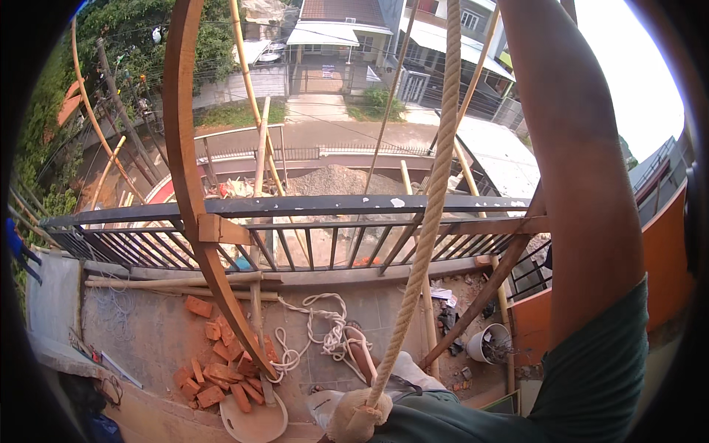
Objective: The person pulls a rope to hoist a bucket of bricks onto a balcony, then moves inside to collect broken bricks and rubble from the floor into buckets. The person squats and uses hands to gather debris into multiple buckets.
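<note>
A thick, pale twisted rope (432, 244) runs taut from the top of the view down to my body. At the lower edge my left hand (358, 417), in a light work glove, is closed around it. My bare right arm (583, 148) reaches up past the top edge, so its hand is out of sight. Loose lengths of white rope (325, 325) lie tangled on the floor by my foot (360, 351). Left of them is a heap of orange-red bricks (221, 362), with a shallow pale basin (255, 422) at its near side.
A dark metal railing (325, 247) crosses ahead, with a wooden post (188, 125) and bamboo poles (255, 88) rising beside it. A slanting timber (487, 295) and a white bucket (487, 345) stand to the right. Beyond the railing, far below, lie a gravel heap (343, 181) and a street (317, 136).
</note>
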`<state>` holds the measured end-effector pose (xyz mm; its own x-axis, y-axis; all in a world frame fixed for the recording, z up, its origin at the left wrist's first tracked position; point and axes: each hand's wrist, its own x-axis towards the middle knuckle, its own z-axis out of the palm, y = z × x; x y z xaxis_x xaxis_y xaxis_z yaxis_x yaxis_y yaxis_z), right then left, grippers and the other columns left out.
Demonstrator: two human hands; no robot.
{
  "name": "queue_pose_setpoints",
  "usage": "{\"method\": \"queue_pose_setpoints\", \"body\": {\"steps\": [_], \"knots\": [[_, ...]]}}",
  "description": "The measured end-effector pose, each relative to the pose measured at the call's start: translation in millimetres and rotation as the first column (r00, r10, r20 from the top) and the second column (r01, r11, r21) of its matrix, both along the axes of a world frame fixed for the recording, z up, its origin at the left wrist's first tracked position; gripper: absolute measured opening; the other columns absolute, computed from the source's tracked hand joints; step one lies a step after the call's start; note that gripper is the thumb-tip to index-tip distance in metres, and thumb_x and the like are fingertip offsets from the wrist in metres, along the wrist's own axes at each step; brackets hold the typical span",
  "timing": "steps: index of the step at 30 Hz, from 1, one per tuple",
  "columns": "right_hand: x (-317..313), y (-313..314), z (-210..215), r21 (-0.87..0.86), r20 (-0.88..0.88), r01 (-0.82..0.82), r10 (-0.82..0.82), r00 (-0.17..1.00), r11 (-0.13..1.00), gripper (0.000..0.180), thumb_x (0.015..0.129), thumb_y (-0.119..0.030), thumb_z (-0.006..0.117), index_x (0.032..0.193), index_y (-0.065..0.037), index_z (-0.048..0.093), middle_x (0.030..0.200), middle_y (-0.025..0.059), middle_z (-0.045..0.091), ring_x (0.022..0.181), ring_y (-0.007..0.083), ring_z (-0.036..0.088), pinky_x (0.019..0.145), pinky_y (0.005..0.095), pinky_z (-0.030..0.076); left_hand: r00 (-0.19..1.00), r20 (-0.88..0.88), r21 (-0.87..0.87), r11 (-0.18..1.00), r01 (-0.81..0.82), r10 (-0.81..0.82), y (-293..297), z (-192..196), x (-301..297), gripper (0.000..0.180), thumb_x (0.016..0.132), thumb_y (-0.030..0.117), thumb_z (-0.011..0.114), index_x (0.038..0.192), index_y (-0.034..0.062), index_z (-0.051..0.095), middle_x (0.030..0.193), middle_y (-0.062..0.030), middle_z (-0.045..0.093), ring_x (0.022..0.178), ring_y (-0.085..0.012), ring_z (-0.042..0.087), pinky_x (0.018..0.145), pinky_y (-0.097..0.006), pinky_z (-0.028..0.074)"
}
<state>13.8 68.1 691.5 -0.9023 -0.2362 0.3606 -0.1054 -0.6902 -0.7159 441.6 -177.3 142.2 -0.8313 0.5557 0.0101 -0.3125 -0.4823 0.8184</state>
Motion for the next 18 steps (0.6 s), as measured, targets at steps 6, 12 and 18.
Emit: {"method": "queue_pose_setpoints", "body": {"steps": [6, 12, 18], "knots": [[1, 36, -40, -0.087, -0.196, -0.169, 0.149, 0.969, 0.982, 0.049, 0.111, -0.034, 0.035, 0.066, -0.017, 0.045, 0.053, -0.0066, 0.038, 0.043, 0.0089, 0.037, 0.041, 0.0257, 0.034, 0.974, -0.223, -0.393, 0.909, -0.135, 0.048, -54, -11, 55, 0.031, 0.104, 0.032, 0.055, 0.089, 0.0059, 0.062, 0.074, -0.0074, 0.058, 0.065, -0.0215, 0.055, 0.062, -0.038, 0.045], [105, 9, -140, -0.209, -0.318, -0.483, 0.408, 0.856, 0.850, 0.039, 0.112, -0.030, 0.035, 0.080, -0.014, 0.052, 0.062, -0.0047, 0.042, 0.049, 0.0096, 0.041, 0.049, 0.0268, 0.039, 0.903, -0.326, -0.514, 0.749, -0.419, 0.281, -41, -129, 52, 0.025, 0.102, 0.024, 0.054, 0.082, 0.0075, 0.058, 0.070, 0.0014, 0.051, 0.064, -0.0084, 0.045, 0.059, -0.029, 0.038], [180, -22, -262, -0.365, -0.397, -0.682, 0.557, 0.730, 0.634, 0.034, 0.113, -0.022, 0.040, 0.080, -0.014, 0.045, 0.063, -0.0034, 0.041, 0.046, 0.0076, 0.038, 0.045, 0.0258, 0.036, 0.942, -0.321, -0.827, 0.456, -0.330, 0.099, -123, -212, -49, 0.031, 0.099, 0.016, 0.056, 0.125, -0.0006, 0.061, 0.107, -0.0120, 0.066, 0.099, -0.0178, 0.063, 0.088, -0.035, 0.051]]}}
